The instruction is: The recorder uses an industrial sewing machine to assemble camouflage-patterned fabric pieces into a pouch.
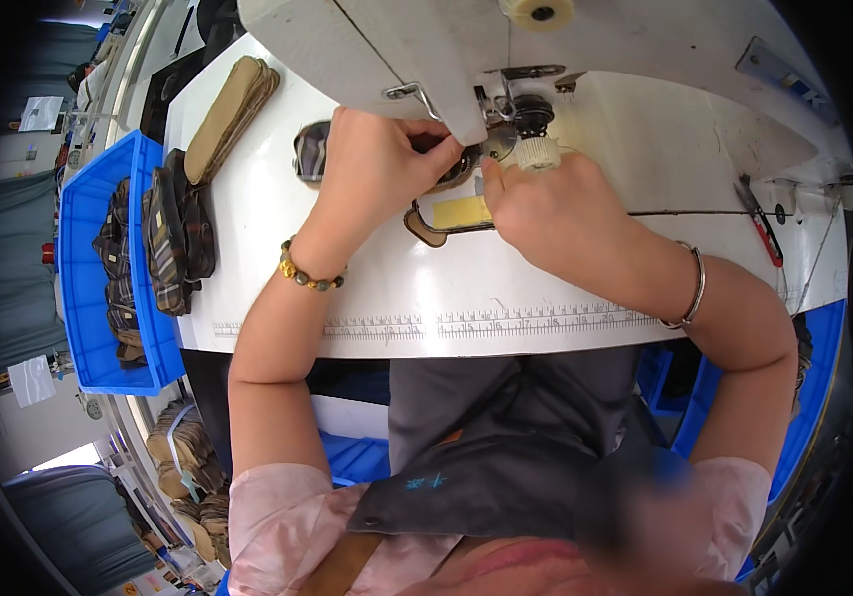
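left hand (377, 164) pinches dark plaid fabric (310, 156) at white sewing machine (635, 60), likely steadying it; right hand (550, 202) curls, hold unclear.

And here are both hands, up front and close together! The left hand (377, 164) arches, back showing, thumb (443, 159) angled in toward the fingers; whether the tips meet is hard to see. Just across, the right hand (550, 207) is knuckles up, fingers curled under, their ends partly hidden. Left forearm (283, 316) runs steeply; right forearm (645, 250) slants in flatter, its elbow (766, 340) out wide and sharply bent.
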The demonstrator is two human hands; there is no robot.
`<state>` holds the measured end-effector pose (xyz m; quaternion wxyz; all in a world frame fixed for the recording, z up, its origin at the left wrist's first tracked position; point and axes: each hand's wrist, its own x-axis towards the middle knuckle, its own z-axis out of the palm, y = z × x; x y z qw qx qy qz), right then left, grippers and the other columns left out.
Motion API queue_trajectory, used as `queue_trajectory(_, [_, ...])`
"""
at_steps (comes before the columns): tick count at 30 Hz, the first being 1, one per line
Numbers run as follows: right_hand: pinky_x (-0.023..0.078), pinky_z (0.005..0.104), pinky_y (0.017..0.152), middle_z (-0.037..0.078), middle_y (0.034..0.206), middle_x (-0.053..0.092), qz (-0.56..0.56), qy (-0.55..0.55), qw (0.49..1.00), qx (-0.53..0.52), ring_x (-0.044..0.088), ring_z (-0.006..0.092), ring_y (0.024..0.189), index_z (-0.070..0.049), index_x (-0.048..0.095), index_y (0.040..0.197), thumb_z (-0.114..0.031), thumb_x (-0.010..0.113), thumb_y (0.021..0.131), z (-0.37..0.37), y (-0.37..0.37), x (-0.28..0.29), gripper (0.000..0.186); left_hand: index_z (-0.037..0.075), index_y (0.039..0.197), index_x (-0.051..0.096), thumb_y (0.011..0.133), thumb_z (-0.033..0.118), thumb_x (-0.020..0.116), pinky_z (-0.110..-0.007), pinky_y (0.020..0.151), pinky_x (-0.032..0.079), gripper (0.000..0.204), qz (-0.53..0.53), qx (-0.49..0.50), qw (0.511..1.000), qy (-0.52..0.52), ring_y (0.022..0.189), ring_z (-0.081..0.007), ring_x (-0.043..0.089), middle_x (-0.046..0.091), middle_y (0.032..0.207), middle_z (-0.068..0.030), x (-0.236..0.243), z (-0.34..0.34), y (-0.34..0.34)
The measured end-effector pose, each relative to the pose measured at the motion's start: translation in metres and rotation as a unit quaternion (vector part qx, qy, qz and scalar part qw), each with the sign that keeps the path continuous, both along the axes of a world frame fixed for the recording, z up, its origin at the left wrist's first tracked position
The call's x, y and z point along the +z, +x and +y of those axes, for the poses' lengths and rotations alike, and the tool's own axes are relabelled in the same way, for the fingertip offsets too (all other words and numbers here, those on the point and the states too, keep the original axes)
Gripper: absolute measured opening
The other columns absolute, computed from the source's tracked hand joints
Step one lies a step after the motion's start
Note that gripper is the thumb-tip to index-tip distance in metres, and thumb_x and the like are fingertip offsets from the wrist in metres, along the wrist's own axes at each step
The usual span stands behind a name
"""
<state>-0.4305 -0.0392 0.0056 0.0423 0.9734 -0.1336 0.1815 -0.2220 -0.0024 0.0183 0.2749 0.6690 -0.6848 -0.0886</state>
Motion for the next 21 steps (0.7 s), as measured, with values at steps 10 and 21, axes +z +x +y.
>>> queue_trajectory(10, [0.050, 0.0303, 0.046, 0.007, 0.063, 0.064, -0.031, 0.011, 0.999, 0.010, 0.067, 0.0187, 0.056, 0.003, 0.070, 0.087, -0.010, 0.067, 0.072, 0.001, 0.002, 0.003, 0.020, -0.002, 0.097, 0.073, 0.078, 0.002, 0.076, -0.028, 0.065, 0.056, 0.019, 0.126, 0.039, 0.987, 0.089, 0.071, -0.0135, 0.070, 0.075, 0.084, -0.0074, 0.019, -0.005, -0.003])
queue_trajectory(21, [0.050, 0.0304, 0.046, 0.005, 0.060, 0.064, -0.007, 0.010, 1.000, 0.025, 0.066, 0.0174, 0.053, 0.006, 0.071, 0.102, -0.010, 0.066, 0.075, 0.002, 0.003, -0.003, 0.032, -0.002, 0.086, 0.077, 0.080, 0.017, 0.082, -0.027, 0.061, 0.053, 0.020, 0.100, 0.097, 0.980, 0.145, 0.064, -0.0125, 0.068, 0.074, 0.072, -0.0095, 0.019, -0.003, -0.007])
